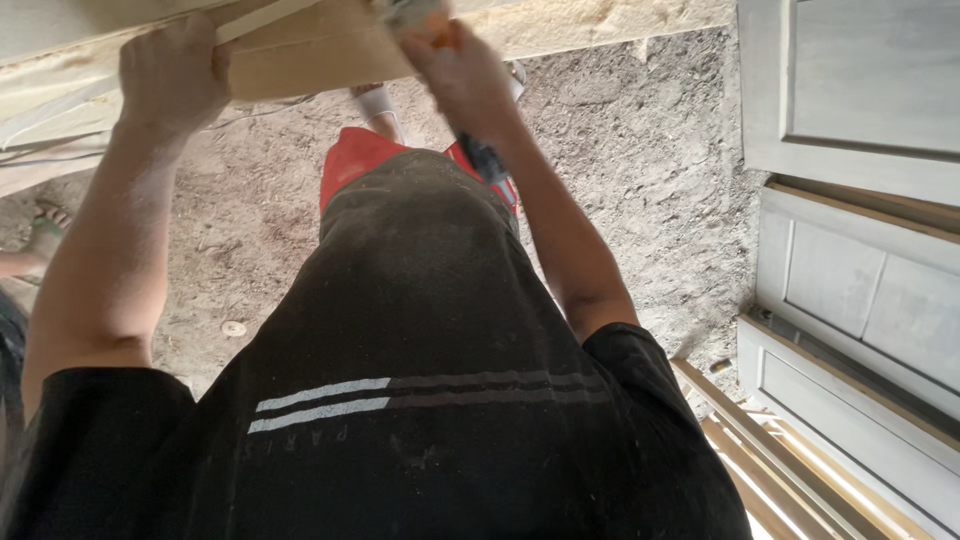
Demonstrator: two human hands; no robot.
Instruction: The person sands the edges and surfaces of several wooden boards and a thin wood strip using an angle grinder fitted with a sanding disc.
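Left grip [172, 75] clamps a wooden board [310, 55]; right grip [455, 70] closes around an orange-tipped tool [425, 15]

two bare hands, left hand [172, 75] and right hand [462, 70], one flat pale wooden board [320, 55], one blurred orange-and-grey hand tool [420, 15], three grey panelled wooden doors [860, 80], one small round pale disc [233, 328] on the dirt floor.

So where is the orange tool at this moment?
In the head view the orange tool sits at the top edge, centre, held by the right hand against the wooden board; the left hand grips the board's edge further left.
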